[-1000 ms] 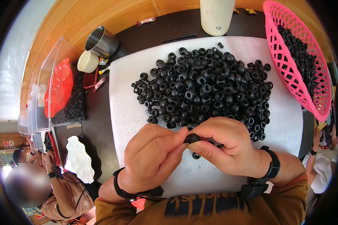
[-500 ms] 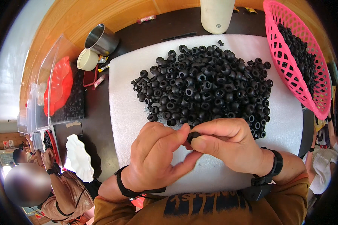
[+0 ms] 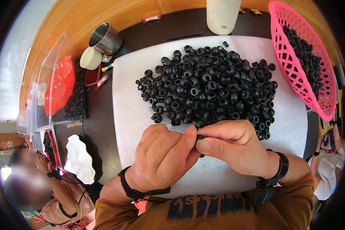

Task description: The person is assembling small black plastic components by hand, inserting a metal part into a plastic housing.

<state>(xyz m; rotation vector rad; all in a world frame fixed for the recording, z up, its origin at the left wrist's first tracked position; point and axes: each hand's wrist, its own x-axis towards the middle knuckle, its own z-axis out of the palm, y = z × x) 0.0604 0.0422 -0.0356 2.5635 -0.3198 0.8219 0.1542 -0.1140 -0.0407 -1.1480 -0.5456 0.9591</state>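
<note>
1) Right hand (image 3: 239,147): thumb and forefinger pinch a small black part (image 3: 199,137), best held steady
2) Left hand (image 3: 163,155): curled beside it; fingertips partly hidden, grip cannot be told
3) Beyond: heap of black pieces (image 3: 214,88) on white foam sheet (image 3: 132,115)

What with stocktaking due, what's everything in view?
Small parts: many, black, heaped on mat
Mat: one, white, on table
Table: one, dark, underneath
Basket: one, pink, right
Bottle: one, cream, far edge
Cup: one, silver, far left
Tub: one, cream, beside cup
Box: one, clear, left
Wavy dishes: two, red and white, left
Wrappers: several, multicoloured, on table
People: several, mixed clothing, both sides
Wristbands: two, black, on wrists
Left hand: one, bare, over mat
Right hand: one, bare, pinching black piece
</note>
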